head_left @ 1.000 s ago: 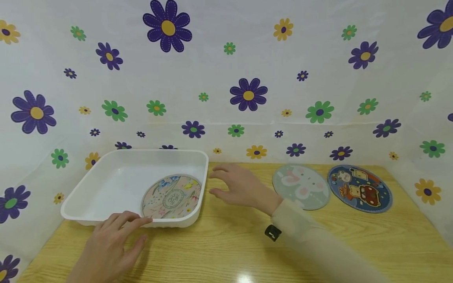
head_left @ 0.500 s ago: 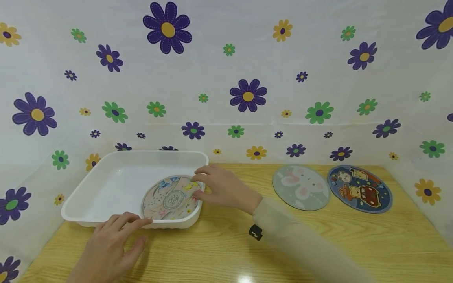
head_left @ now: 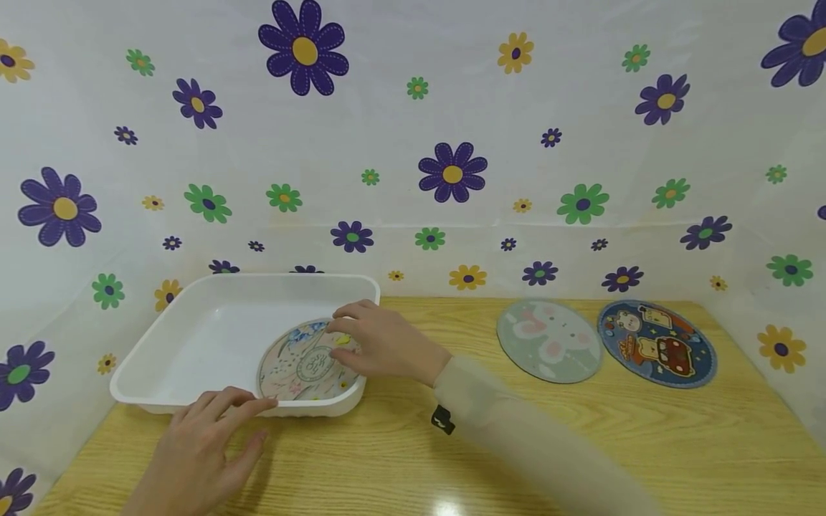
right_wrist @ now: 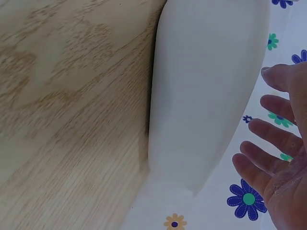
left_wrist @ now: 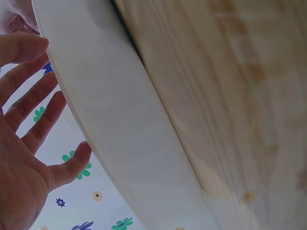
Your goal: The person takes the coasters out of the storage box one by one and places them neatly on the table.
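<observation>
A white plastic tray (head_left: pixel 161 344) stands at the left of the wooden table. Inside it, toward the right end, lies a round floral mat (head_left: pixel 293 362) with a ring design in its middle. My left hand (head_left: pixel 203 444) rests its fingertips on the tray's near rim; the left wrist view shows those fingers (left_wrist: pixel 45 122) spread along the edge. My right hand (head_left: pixel 381 344) reaches over the tray's right rim, its fingers above the floral mat and hiding part of it. In the right wrist view the fingers (right_wrist: pixel 273 136) are loosely bent beside the tray wall, holding nothing.
Two more round mats lie at the back right of the table (head_left: pixel 413 459): a pale green one with a rabbit (head_left: pixel 548 340) and a dark blue cartoon one (head_left: pixel 658 344). A flower-patterned white sheet (head_left: pixel 413 129) rises behind and at both sides.
My right hand has moved left from the table beside the tray, across its right rim to above the floral mat. The left hand, tray and mats have stayed in place.
</observation>
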`<state>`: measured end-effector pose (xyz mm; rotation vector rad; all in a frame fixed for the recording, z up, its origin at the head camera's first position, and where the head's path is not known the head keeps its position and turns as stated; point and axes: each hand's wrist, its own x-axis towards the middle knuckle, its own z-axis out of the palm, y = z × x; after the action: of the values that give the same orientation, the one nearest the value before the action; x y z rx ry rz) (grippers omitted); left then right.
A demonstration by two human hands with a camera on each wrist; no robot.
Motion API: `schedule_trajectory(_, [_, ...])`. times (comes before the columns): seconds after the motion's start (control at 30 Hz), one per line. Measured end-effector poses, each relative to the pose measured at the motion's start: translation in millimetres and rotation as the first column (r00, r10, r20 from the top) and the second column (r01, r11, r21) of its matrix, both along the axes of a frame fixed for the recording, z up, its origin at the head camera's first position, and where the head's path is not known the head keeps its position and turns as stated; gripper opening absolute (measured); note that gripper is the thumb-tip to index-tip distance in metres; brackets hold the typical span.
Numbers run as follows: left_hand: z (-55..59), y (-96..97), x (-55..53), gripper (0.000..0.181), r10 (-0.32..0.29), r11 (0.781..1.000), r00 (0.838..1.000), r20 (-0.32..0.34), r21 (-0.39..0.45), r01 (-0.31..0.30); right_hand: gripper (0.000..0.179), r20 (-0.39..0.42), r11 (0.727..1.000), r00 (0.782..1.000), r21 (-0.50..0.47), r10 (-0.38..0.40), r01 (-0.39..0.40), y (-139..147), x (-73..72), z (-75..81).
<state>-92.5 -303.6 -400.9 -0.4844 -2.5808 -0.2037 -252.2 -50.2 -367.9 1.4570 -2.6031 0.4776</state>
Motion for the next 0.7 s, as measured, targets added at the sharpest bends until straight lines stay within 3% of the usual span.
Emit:
schedule_trajectory(0.3, [-0.9,-0.5,-3.2,0.043,-0.034,0.999,0.998,-0.043,-0.001,0.034,0.045,0.063,0.999,0.997,0.004,-0.037,0.037,-19,-9.0,-3.3])
schedule_trajectory(0.47, [-0.7,-0.9,-3.1,0.043,-0.023,1.0,0.999,-0.033,-0.002,0.022,0.05,0.189,0.996,0.978,0.011,-0.091,0.091,-34,-13.8,-9.6])
schedule_trajectory(0.57, [-0.9,-1.1,-2.8,0.043,-0.014,1.0,1.0,-0.025,0.002,0.014,0.056,0.221,0.986,0.962,0.077,-0.159,0.146,-45,-16.6,-16.1])
schedule_trajectory(0.7, [-1.3,-1.6,-2.7,0.044,-0.019,1.0,0.999,-0.037,0.001,0.02,0.064,0.157,0.958,0.959,0.205,-0.236,0.203,-56,-16.8,-23.0])
